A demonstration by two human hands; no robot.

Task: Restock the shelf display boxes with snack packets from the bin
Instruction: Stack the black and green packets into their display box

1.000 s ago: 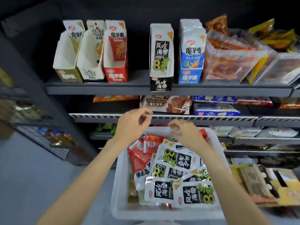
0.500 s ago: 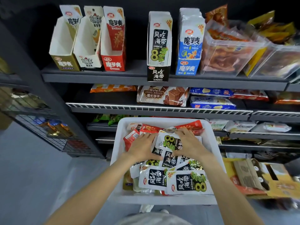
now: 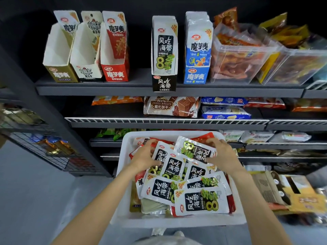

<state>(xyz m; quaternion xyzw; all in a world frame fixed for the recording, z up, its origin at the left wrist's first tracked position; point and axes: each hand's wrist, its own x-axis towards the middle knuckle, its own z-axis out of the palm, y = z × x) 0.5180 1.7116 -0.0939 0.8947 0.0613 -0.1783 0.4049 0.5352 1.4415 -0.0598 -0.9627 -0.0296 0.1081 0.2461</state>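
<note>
Both hands, a second ago raised empty above the white bin [image 3: 122, 175], are now down among the seaweed packets, the right hand [image 3: 222, 152] lifting one black-and-white packet [image 3: 195, 149] clear of the heap while the left hand [image 3: 146, 154] presses on its neighbours [image 3: 168, 162].

I see glossy black-and-white foil snack packets [image 3: 199, 202] — crinkled, catching light — in a smooth white plastic bin [image 3: 123, 161]. Above, matt white cardboard display boxes [image 3: 85, 50] sit on a matt dark-grey metal shelf [image 3: 92, 90] beside clear glossy plastic tubs [image 3: 240, 55].
</note>
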